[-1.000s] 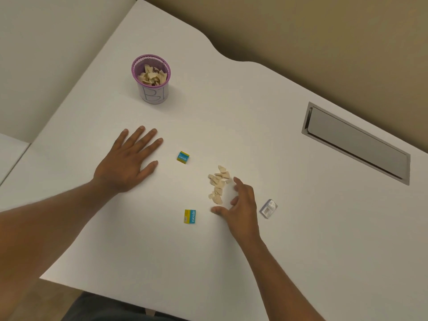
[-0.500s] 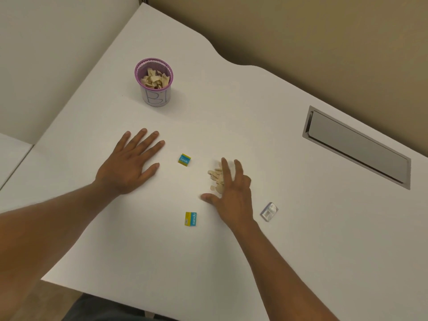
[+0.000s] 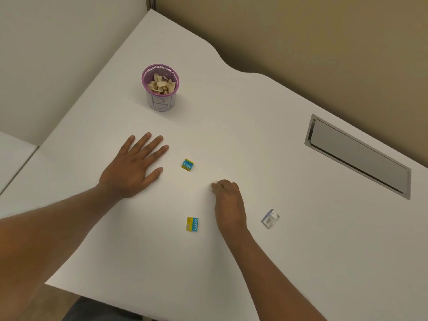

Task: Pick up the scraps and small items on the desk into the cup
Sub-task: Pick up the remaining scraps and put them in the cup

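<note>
A purple mesh cup (image 3: 160,88) stands at the back left of the white desk (image 3: 231,126), holding several beige paper scraps. My right hand (image 3: 228,200) is curled into a fist over the spot where the scrap pile lay; the scraps are hidden under it, with a sliver showing at the fingertips. My left hand (image 3: 134,167) lies flat on the desk with fingers spread, holding nothing. A blue-yellow eraser (image 3: 187,164) lies between the hands. A second blue-yellow eraser (image 3: 192,224) lies left of my right wrist. A small grey packet (image 3: 270,218) lies to its right.
A metal cable hatch (image 3: 356,156) is set into the desk at the right. Beige partition walls run behind the desk and along its left. The desk's front edge is near my forearms.
My right hand slid forward over the scrap pile and closed its fingers on it; the loose scraps no longer show. My left hand stayed flat.
</note>
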### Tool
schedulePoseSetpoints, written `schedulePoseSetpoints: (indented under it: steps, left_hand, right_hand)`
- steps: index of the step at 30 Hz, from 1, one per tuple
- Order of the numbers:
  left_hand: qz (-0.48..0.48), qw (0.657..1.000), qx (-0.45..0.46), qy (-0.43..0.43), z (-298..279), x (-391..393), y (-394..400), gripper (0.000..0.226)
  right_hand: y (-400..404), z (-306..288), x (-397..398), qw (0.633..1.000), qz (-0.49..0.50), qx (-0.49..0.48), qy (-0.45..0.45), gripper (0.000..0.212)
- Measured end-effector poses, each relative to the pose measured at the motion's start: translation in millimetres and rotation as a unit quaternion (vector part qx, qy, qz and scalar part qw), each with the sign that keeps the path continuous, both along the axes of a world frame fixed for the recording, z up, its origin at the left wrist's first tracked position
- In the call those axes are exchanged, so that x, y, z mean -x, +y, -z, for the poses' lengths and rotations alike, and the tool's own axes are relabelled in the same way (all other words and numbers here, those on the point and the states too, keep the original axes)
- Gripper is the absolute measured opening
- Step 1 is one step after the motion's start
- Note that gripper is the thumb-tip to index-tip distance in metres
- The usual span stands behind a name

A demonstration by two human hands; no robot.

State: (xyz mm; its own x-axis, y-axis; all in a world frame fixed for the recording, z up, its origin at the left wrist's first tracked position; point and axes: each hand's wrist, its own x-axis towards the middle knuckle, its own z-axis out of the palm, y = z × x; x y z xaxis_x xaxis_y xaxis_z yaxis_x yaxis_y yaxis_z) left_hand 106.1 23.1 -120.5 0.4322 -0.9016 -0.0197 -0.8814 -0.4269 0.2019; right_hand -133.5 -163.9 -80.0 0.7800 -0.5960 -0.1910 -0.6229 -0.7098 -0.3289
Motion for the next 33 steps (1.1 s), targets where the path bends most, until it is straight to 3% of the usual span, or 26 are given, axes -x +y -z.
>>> schedulePoseSetpoints:
  steps: [2, 5, 8, 11, 14, 16, 19, 22, 24, 28, 33]
  left_hand:
    - [0.000, 1.000, 0.000, 0.000, 0.3, -0.6, 0.4, 0.069]
    - [0.000, 1.000, 0.000, -0.004, 1.0, -0.6, 0.5, 0.068]
    - [0.000, 1.000, 0.003, -0.005, 2.2, -0.8, 1.2, 0.068]
    - [0.001, 1.000, 0.005, -0.004, 3.2, -0.9, 1.6, 0.068]
    - [0.000, 1.000, 0.009, -0.003, 3.7, -0.9, 1.3, 0.067]
    - [-0.001, 1.000, 0.010, 0.001, 3.9, -1.4, 1.5, 0.067]
    - [0.000, 1.000, 0.008, 0.001, 6.5, -2.1, 2.6, 0.067]
    - [-0.001, 1.000, 0.005, 0.010, 8.8, -3.4, 2.6, 0.068]
    - [-0.002, 1.000, 0.005, 0.011, 10.7, -3.4, 2.9, 0.068]
    - [-0.005, 1.000, 0.006, 0.008, 14.7, -3.3, 3.0, 0.068]
    - [-0.003, 1.000, 0.003, 0.008, 15.5, -3.9, 2.0, 0.069]
  right_hand:
    - [-5.7, 1.2, -1.8, 1.000, 0.011, -0.004, -0.029, 0.024]
    - [-14.4, -6.5, -8.0, 0.974, 0.148, -0.146, -0.093, 0.018]
    - [-26.9, -22.1, -21.0, 0.870, 0.334, -0.324, -0.164, 0.012]
    - [-44.9, -54.8, -43.8, 0.752, 0.390, -0.473, -0.241, 0.019]
    - [-61.6, -95.7, -78.9, 0.719, 0.339, -0.543, -0.272, 0.021]
    - [-65.3, -118.7, -110.5, 0.738, 0.281, -0.548, -0.275, 0.020]
    - [-60.7, -137.9, -167.9, 0.816, 0.189, -0.479, -0.263, 0.018]
    - [-53.4, -136.4, -223.8, 0.908, 0.072, -0.330, -0.246, 0.016]
    - [-47.4, -127.9, -255.1, 0.948, -0.005, -0.221, -0.227, 0.017]
    - [-42.0, -100.6, -295.1, 0.984, -0.152, -0.045, -0.083, 0.022]
    - [-42.0, -90.8, -310.6, 0.973, -0.231, 0.002, 0.010, 0.024]
